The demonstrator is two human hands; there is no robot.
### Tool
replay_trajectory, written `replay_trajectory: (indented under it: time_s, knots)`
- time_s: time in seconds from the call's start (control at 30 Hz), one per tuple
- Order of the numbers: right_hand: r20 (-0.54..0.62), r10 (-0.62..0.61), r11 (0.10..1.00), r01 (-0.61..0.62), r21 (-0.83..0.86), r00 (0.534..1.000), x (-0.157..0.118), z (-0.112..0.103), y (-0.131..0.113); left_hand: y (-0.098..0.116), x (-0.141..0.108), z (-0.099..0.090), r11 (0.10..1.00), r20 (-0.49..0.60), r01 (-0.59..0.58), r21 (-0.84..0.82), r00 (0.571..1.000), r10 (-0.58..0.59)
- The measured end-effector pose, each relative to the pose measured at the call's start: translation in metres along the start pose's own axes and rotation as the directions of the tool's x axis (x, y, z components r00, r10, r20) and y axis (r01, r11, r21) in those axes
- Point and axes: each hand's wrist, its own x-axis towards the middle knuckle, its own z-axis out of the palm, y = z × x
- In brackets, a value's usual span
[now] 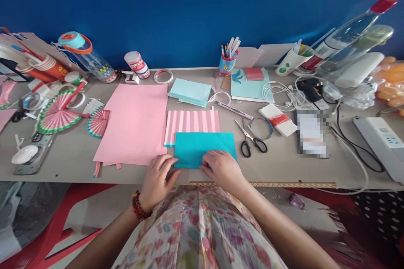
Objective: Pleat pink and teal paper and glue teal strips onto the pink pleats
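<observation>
the teal paper (189, 147) lies flat on the counter (277, 172) near its front edge, square in front of the person, its far edge overlapping the pleated paper (193, 120). the left hand (158, 176) is at its near left corner, fingertips by the edge, thumb spread away from the fingers, so that grip is loose and clasps nothing. the right hand (223, 169) rests on the near right part, fingers curled on top and thumb by the near edge; whether its grip pinches the paper or only presses it, i cannot tell.

the step in hand looks like lining up or folding the teal paper's near edge. the next move seems to call for both hands to keep that edge straight and even, with light pressure so nothing slips or creases askew. the pink paper (135, 124) lies beside the left hand; the scissors (251, 139) lie right of the teal paper, untouched.
</observation>
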Motion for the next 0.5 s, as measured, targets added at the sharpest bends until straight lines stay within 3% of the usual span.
replay_trajectory:
  time_s: [0.27, 0.5]
  knots:
    - [-0.013, -0.001, 1.000, 0.001, 0.004, 1.000, -0.0012, 0.0013, 0.0009, 0.0038, 0.0017, -0.0003, 0.996, -0.018, 0.075, 0.043, 0.997, -0.074]
    - [0.001, 0.006, 1.000, -0.006, -0.002, 1.000, -0.0009, -0.0002, 0.0005, 0.0038, 0.0020, 0.0020, 0.993, -0.070, 0.075, 0.092, 0.995, -0.068]
